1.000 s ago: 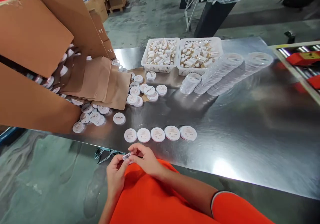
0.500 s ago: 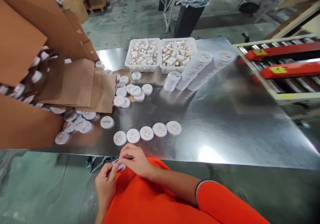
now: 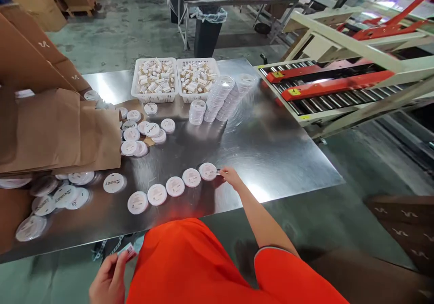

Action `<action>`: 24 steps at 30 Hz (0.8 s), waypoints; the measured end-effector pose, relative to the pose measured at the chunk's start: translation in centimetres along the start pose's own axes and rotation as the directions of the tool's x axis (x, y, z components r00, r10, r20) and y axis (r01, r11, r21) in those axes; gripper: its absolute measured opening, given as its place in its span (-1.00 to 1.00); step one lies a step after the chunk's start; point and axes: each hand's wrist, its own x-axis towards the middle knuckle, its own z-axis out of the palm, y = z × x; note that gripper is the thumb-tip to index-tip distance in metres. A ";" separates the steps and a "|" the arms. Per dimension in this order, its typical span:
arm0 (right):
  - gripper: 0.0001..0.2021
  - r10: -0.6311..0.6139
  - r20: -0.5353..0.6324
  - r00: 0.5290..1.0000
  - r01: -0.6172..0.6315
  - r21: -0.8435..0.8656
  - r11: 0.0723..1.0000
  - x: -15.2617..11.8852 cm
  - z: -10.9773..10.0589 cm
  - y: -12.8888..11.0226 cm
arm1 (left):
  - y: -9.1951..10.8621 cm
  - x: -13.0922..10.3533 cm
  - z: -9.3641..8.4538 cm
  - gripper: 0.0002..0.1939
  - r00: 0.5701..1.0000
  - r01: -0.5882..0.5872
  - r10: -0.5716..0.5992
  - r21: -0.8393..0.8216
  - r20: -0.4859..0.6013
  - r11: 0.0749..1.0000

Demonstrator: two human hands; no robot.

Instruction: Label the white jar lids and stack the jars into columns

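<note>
At the lower left, below the table edge, my left hand (image 3: 109, 274) pinches a small stack of printed labels (image 3: 129, 250) between thumb and fingers. My right hand (image 3: 231, 177) reaches out over the table with its fingertips closed on one small, pale label (image 3: 217, 173). That label meets the right edge of a round white case (image 3: 207, 171), the farthest right in a slanting row. Several similar cases stand in the row, including a middle one (image 3: 175, 186) and the leftmost one (image 3: 137, 202). Their printed faces point up.
Two white baskets (image 3: 155, 98) of small bottles stand at the back, beside stacked clear round packs (image 3: 217, 98). Loose round cases (image 3: 152, 130) lie left near brown cardboard (image 3: 57, 132). A roller conveyor (image 3: 325, 102) adjoins the metal table (image 3: 271, 150) at right.
My hands have parted. The right one has moved right and forward to the end case with a label; the left has dropped lower left, keeping its labels. The view has swung right.
</note>
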 end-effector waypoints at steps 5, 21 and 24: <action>-0.72 0.000 0.081 0.997 -0.001 0.019 1.000 1.0 1.2 0.9 | 0.7 0.3 0.1 -0.50 1.000 -0.029 0.029 0.054 0.007 0.998; -0.81 -0.040 0.055 0.998 0.050 -0.203 0.978 2.2 2.0 0.9 | 1.3 -0.3 0.4 -0.45 0.999 -0.033 0.033 -0.023 0.021 0.999; -0.80 -0.037 0.027 0.999 0.043 -0.259 0.965 2.3 2.3 0.6 | 1.0 -0.1 0.3 -0.44 0.999 -0.014 0.014 -0.013 0.039 1.000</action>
